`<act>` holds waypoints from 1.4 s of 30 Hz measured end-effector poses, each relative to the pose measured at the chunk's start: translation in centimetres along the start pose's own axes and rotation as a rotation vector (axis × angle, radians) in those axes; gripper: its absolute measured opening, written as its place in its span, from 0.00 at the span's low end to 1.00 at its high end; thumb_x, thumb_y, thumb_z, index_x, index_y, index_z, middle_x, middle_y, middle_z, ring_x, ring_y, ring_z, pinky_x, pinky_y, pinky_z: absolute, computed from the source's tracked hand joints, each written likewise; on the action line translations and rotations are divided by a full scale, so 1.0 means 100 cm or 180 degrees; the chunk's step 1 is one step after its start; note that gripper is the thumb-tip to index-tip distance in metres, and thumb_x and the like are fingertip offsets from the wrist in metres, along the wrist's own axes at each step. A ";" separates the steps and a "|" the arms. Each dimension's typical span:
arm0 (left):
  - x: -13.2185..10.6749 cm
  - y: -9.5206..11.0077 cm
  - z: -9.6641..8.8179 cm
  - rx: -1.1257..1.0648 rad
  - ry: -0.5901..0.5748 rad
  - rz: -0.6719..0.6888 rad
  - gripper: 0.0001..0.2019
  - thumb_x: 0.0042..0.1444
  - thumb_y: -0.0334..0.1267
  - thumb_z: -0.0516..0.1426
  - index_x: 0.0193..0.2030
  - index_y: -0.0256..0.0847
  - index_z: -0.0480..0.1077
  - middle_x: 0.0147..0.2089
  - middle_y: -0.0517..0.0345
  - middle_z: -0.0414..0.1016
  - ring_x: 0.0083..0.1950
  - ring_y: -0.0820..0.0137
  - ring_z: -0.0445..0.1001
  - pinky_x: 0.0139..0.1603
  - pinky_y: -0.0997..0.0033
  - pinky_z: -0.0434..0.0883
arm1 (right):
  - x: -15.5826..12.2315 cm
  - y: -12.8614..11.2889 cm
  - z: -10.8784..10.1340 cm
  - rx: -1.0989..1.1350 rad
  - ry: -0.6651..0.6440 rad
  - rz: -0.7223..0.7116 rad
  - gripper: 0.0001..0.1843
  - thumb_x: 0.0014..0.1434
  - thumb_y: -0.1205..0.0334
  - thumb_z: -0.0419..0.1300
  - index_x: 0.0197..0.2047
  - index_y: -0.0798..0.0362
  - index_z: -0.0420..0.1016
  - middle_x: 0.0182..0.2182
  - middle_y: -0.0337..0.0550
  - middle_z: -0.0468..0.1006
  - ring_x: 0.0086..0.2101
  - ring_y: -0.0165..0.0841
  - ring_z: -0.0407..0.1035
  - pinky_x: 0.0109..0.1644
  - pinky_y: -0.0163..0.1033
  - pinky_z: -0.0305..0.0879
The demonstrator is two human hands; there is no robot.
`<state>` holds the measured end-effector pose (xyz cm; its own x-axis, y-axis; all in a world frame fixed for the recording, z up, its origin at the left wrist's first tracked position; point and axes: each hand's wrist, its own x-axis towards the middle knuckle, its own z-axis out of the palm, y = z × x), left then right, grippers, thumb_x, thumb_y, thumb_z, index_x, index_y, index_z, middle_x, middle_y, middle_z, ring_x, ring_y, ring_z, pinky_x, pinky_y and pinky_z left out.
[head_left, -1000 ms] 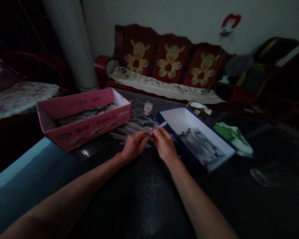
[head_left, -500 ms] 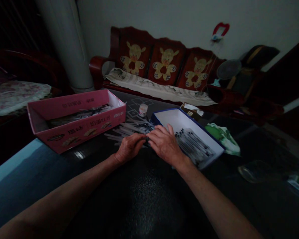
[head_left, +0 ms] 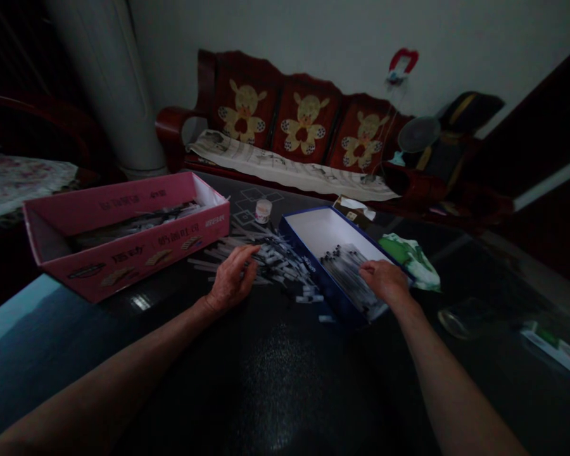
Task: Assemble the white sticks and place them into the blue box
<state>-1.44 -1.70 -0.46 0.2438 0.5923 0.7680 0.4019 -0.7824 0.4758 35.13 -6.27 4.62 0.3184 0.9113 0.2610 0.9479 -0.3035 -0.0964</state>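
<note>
My left hand hovers at the near left side of a loose pile of pale, thin, pen-like tubes and short caps on the dark table. Its fingers are half bent, with a gap between thumb and fingertips and nothing seen in them. Over the right side of a blue box with a white inside, my right hand is closed in a pinch. Whatever it grips is too dark to make out. Below it, several clear pen-like sticks with dark ends lie side by side in the box.
A long pink box holding more thin tubes stands at the left. Behind the pile is a small round tub. To the right lie a green and white bag and a clear glass. A wooden sofa stands beyond the table.
My right hand has left my left hand at the pile and moved right, over the blue box. My left hand has parted its fingers and shifted slightly left in the picture.
</note>
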 end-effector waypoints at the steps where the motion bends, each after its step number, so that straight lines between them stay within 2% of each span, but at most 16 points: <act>1: 0.000 0.000 0.000 0.0010 -0.0003 0.0017 0.16 0.61 0.29 0.50 0.55 0.39 0.65 0.46 0.51 0.73 0.38 0.73 0.73 0.43 0.71 0.73 | -0.001 0.002 0.002 -0.0215 -0.0186 0.0110 0.08 0.50 0.60 0.61 0.32 0.47 0.82 0.31 0.46 0.80 0.31 0.39 0.72 0.35 0.43 0.63; 3: 0.000 0.000 -0.002 0.0034 -0.0012 0.0019 0.15 0.61 0.29 0.50 0.54 0.39 0.65 0.45 0.51 0.73 0.39 0.73 0.73 0.44 0.71 0.73 | -0.004 0.001 0.000 -0.0432 -0.0312 0.0265 0.11 0.50 0.58 0.61 0.36 0.48 0.82 0.34 0.47 0.80 0.33 0.41 0.73 0.36 0.44 0.64; 5: 0.001 0.000 -0.003 0.0071 -0.0008 -0.0008 0.15 0.61 0.29 0.50 0.53 0.38 0.66 0.44 0.52 0.73 0.39 0.72 0.73 0.45 0.71 0.72 | -0.009 -0.008 -0.006 -0.0334 -0.0023 0.0124 0.14 0.52 0.57 0.60 0.40 0.51 0.82 0.36 0.51 0.79 0.34 0.42 0.73 0.37 0.45 0.66; 7: 0.001 0.000 -0.003 0.0111 -0.0031 -0.0030 0.14 0.61 0.29 0.49 0.53 0.38 0.66 0.42 0.52 0.73 0.40 0.72 0.73 0.44 0.72 0.72 | -0.017 -0.026 -0.015 0.0112 0.0411 -0.0304 0.14 0.55 0.59 0.57 0.41 0.55 0.80 0.35 0.52 0.78 0.34 0.40 0.73 0.40 0.44 0.66; 9: 0.001 -0.001 -0.003 0.0168 -0.0036 -0.0044 0.13 0.62 0.30 0.49 0.52 0.38 0.66 0.39 0.54 0.72 0.39 0.72 0.72 0.42 0.73 0.71 | -0.027 -0.052 -0.022 0.0717 0.0579 -0.0787 0.13 0.57 0.60 0.55 0.39 0.54 0.80 0.34 0.49 0.77 0.33 0.36 0.72 0.41 0.41 0.66; 11: 0.000 -0.002 -0.002 0.0230 -0.0029 -0.0063 0.13 0.63 0.30 0.49 0.52 0.37 0.67 0.36 0.55 0.71 0.38 0.72 0.72 0.41 0.75 0.70 | -0.037 -0.080 -0.025 0.1059 0.0323 -0.1180 0.11 0.58 0.61 0.55 0.37 0.52 0.79 0.33 0.45 0.77 0.33 0.35 0.72 0.39 0.40 0.66; 13: 0.000 -0.003 -0.002 0.0274 0.0002 -0.0076 0.12 0.63 0.31 0.49 0.51 0.37 0.68 0.35 0.56 0.71 0.36 0.73 0.71 0.39 0.76 0.69 | -0.047 -0.104 -0.023 0.1052 -0.0130 -0.1480 0.09 0.57 0.65 0.56 0.36 0.52 0.79 0.33 0.45 0.77 0.33 0.35 0.71 0.39 0.39 0.65; 14: 0.000 -0.004 -0.002 0.0288 0.0028 -0.0078 0.12 0.63 0.31 0.49 0.51 0.37 0.68 0.34 0.56 0.71 0.36 0.73 0.71 0.39 0.76 0.68 | -0.050 -0.113 -0.022 0.0968 -0.0220 -0.1504 0.09 0.57 0.66 0.56 0.36 0.52 0.79 0.32 0.45 0.77 0.33 0.35 0.71 0.39 0.40 0.65; 17: 0.002 -0.008 -0.004 0.0375 0.0210 -0.0173 0.13 0.63 0.31 0.48 0.51 0.36 0.69 0.33 0.57 0.70 0.34 0.73 0.70 0.38 0.75 0.67 | -0.058 -0.130 -0.017 0.0813 -0.0331 -0.1522 0.10 0.59 0.67 0.56 0.37 0.53 0.79 0.33 0.46 0.76 0.34 0.35 0.71 0.40 0.40 0.64; 23: 0.007 -0.020 -0.007 0.0349 0.0775 -0.0772 0.15 0.63 0.33 0.46 0.51 0.36 0.69 0.34 0.56 0.70 0.36 0.71 0.70 0.40 0.72 0.67 | -0.066 -0.172 -0.004 0.0971 -0.0647 -0.1899 0.10 0.61 0.66 0.55 0.40 0.52 0.78 0.38 0.44 0.76 0.39 0.33 0.71 0.44 0.36 0.64; 27: 0.006 -0.026 -0.005 0.0208 0.0856 -0.0955 0.15 0.63 0.33 0.47 0.51 0.37 0.69 0.36 0.56 0.71 0.38 0.71 0.70 0.41 0.71 0.67 | -0.072 -0.203 0.009 0.0618 -0.0624 -0.1826 0.09 0.62 0.62 0.56 0.40 0.51 0.77 0.39 0.45 0.75 0.40 0.35 0.71 0.42 0.37 0.64; 30: 0.005 -0.027 -0.003 0.0102 0.0783 -0.0980 0.14 0.63 0.34 0.48 0.51 0.37 0.69 0.35 0.56 0.71 0.37 0.71 0.70 0.41 0.72 0.67 | -0.074 -0.211 0.017 0.0314 -0.0587 -0.1652 0.07 0.60 0.62 0.57 0.39 0.53 0.76 0.38 0.47 0.75 0.40 0.37 0.72 0.41 0.38 0.64; 34: 0.006 -0.019 -0.004 -0.0108 0.0824 -0.1211 0.13 0.62 0.36 0.49 0.50 0.38 0.69 0.32 0.60 0.69 0.31 0.74 0.66 0.35 0.75 0.65 | -0.071 -0.203 0.021 0.0414 -0.0544 -0.1547 0.09 0.61 0.64 0.55 0.39 0.53 0.76 0.38 0.48 0.76 0.39 0.37 0.72 0.41 0.38 0.64; 37: 0.007 -0.010 -0.007 -0.0289 0.0746 -0.1500 0.10 0.62 0.40 0.51 0.42 0.39 0.69 0.27 0.64 0.65 0.25 0.77 0.61 0.30 0.78 0.62 | -0.065 -0.195 0.018 0.0817 -0.0421 -0.1333 0.08 0.60 0.64 0.56 0.39 0.53 0.76 0.36 0.47 0.78 0.38 0.36 0.73 0.42 0.38 0.64; 39: 0.008 -0.004 -0.009 -0.0344 0.0608 -0.1590 0.11 0.60 0.44 0.53 0.34 0.39 0.69 0.23 0.65 0.62 0.24 0.77 0.60 0.27 0.79 0.60 | -0.062 -0.193 0.016 0.1200 -0.0346 -0.1207 0.07 0.59 0.64 0.58 0.37 0.54 0.77 0.33 0.45 0.78 0.35 0.35 0.73 0.41 0.37 0.65; 42: 0.010 0.000 -0.010 -0.0554 0.0432 -0.1857 0.14 0.59 0.47 0.54 0.32 0.38 0.70 0.21 0.64 0.64 0.23 0.76 0.63 0.25 0.78 0.60 | -0.067 -0.199 0.018 0.1827 -0.0329 -0.1152 0.04 0.56 0.65 0.60 0.35 0.53 0.76 0.30 0.42 0.79 0.32 0.33 0.73 0.39 0.36 0.65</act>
<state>-2.09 -1.29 0.72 -0.0915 0.9108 0.4027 0.2826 -0.3640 0.8875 14.13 -5.84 3.10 -0.0470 0.9582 0.2824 0.8308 0.1944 -0.5215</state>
